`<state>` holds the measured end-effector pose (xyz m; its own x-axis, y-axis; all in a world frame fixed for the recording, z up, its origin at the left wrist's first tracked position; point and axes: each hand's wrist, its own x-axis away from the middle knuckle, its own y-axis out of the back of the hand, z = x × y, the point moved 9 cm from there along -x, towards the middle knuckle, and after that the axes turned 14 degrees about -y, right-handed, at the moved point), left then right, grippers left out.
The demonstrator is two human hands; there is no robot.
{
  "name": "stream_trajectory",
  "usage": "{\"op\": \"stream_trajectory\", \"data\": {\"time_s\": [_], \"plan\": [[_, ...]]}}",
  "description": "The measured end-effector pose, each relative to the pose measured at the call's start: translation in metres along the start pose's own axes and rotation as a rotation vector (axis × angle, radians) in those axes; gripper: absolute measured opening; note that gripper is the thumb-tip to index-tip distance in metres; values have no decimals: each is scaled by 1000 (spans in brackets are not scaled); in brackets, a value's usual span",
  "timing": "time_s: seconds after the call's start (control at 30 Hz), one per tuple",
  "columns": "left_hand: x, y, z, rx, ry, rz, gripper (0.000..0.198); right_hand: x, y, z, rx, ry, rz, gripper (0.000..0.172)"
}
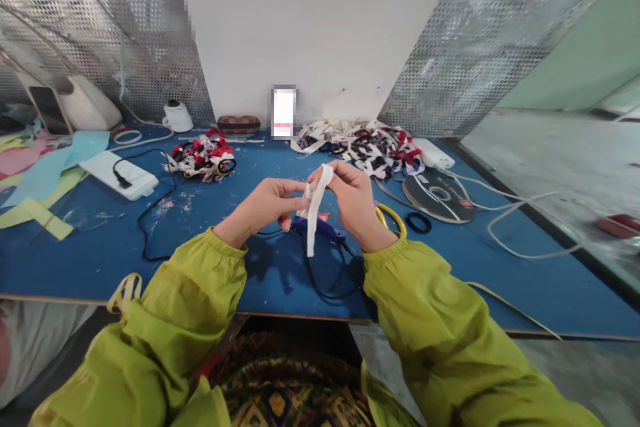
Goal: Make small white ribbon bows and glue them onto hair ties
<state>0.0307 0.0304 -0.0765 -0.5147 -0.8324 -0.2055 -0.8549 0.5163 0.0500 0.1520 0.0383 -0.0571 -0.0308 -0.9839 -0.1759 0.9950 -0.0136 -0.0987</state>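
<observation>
Between both hands, above the blue table, is a white fabric strap [313, 219] with one end hanging down and a loop at the top. My left hand [273, 206] pinches its left part between thumb and fingers, where faint printed marks show. At the upper fold, my right hand [353, 200] grips the same strap with thumb and forefinger. Just below them on the table lies a blue-handled tool [327, 230] with a black cord, partly hidden by the strap. Yellow-handled scissors [393, 217] sit beside my right wrist, their blades out of sight.
Piles of red, black and white straps lie at back left [203, 155] and back right [377, 147]. A lit phone [284, 112] leans on the white board [320, 27]. A disc-shaped reel [437, 197], white cables and a power strip [120, 174] are on the blue table [200, 214].
</observation>
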Motion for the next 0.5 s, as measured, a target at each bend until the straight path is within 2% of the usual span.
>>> {"op": "stream_trajectory", "data": {"time_s": [0.1, 0.2, 0.33, 0.43, 0.5], "plan": [[-1, 6, 2, 36, -9, -68, 37, 4, 0, 10, -81, 102, 41, 12], [-2, 14, 1, 78, -15, -143, 38, 10, -5, 19, -167, 165, 152, 16], [-1, 24, -1, 117, 1, -264, 41, 17, -17, 22, -174, 110, 310, 23], [-1, 26, -3, 147, -26, -281, 44, 22, -25, 22, -163, 103, 412, 26], [-1, 25, -4, 173, -34, -271, 46, 20, -22, 22, -188, 123, 401, 31]]}}
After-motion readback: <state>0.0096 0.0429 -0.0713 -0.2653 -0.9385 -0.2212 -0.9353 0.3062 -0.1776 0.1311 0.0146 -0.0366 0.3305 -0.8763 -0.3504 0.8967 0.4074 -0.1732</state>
